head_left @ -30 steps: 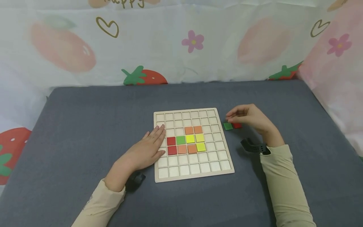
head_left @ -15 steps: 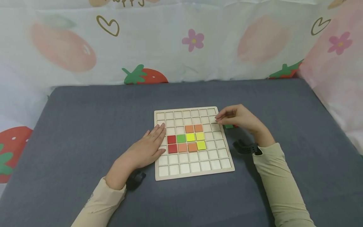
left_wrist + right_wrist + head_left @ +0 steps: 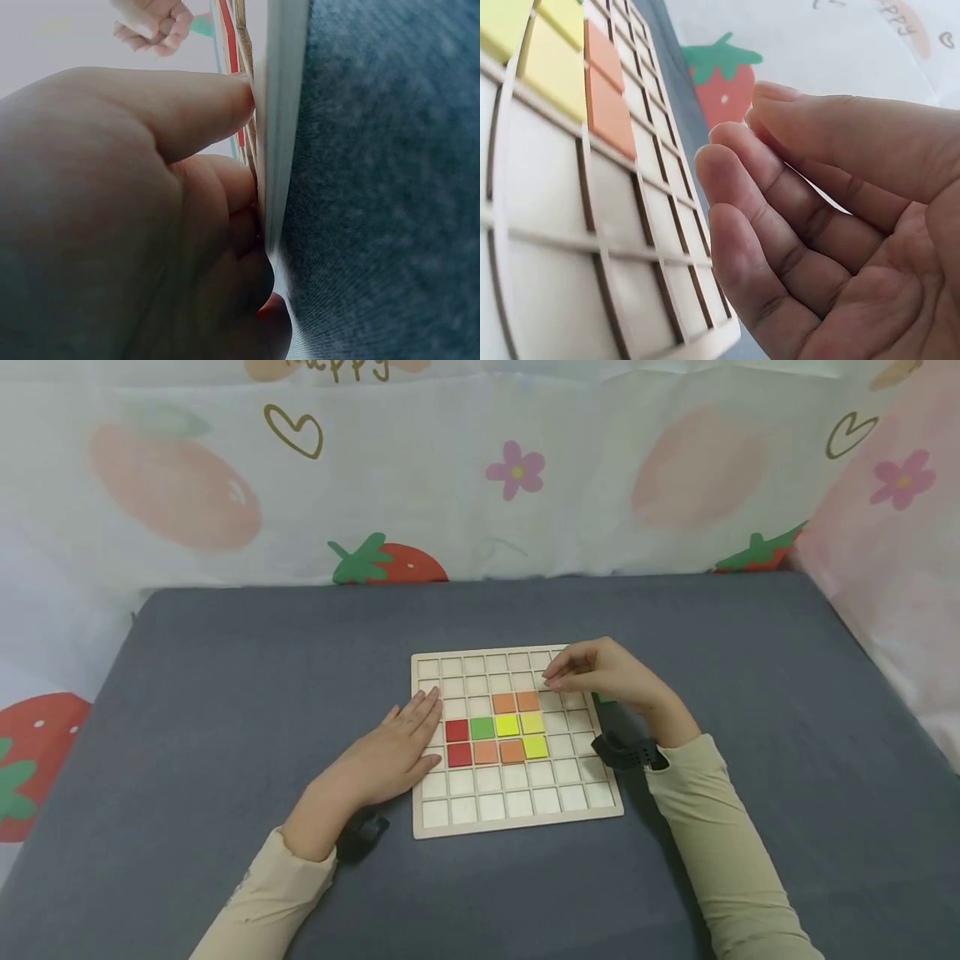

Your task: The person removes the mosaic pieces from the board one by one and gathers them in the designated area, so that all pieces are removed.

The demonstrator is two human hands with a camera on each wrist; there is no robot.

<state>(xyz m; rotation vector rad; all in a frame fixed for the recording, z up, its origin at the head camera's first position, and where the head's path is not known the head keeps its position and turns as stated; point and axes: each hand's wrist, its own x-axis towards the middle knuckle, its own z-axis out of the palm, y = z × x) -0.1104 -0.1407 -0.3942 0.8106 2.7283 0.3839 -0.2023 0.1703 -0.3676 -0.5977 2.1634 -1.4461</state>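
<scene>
Wooden grid board (image 3: 517, 781), lying flat on the grey desk (image 3: 262, 693) at the centre of the head view. Set in its cells are, upper row, two orange tiles (image 3: 528, 701); middle row, from the left, a red tile (image 3: 457, 730), a green tile (image 3: 482, 727) and two yellow tiles (image 3: 507, 724), these directly below the orange pair; lower row, a second red tile (image 3: 460, 755), a salmon tile (image 3: 485, 752), a third orange tile (image 3: 512, 751) and a third yellow tile (image 3: 535, 747). The left hand (image 3: 390, 747), left of centre, rests on the board's left edge; its grip is spread, fingers straight, with nothing grasped. The right hand (image 3: 611, 677) is poised over the board's upper right corner. Its grip is nearly closed: in the right wrist view the thumb tip meets or nearly meets the index finger, the other fingers being curled; whether a tile is pinched between them cannot be told. A green piece (image 3: 606, 698) shows just beside the board's right edge, partly hidden by the wrist. A black strap (image 3: 626, 752) hangs below that wrist. Pale sleeves (image 3: 720, 827) enter from the frame's lower edge. A printed cloth (image 3: 420, 485) spans the top of the frame.
</scene>
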